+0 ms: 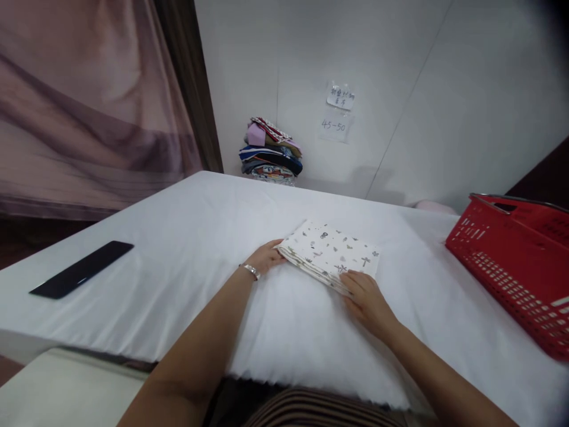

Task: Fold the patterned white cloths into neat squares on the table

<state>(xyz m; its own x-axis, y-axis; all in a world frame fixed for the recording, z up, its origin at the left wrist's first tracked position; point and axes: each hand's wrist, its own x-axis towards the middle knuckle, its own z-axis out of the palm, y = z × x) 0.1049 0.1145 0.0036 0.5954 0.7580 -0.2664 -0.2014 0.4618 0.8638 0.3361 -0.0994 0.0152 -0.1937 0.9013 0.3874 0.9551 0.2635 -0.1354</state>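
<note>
A folded white cloth with small dark prints (331, 252) lies flat on the white-covered table (186, 237). My left hand (265, 258), with a bracelet at the wrist, touches the cloth's left corner, its fingers tucked at the edge. My right hand (365, 295) rests on the cloth's near right edge, fingers laid flat and together on the folded layers.
A red plastic basket (515, 261) stands at the table's right. A black flat phone-like object (82, 268) lies at the left. A pile of folded colourful cloths (272, 151) sits by the far wall under two paper notes (338, 112). A pinkish curtain (80, 101) hangs at left.
</note>
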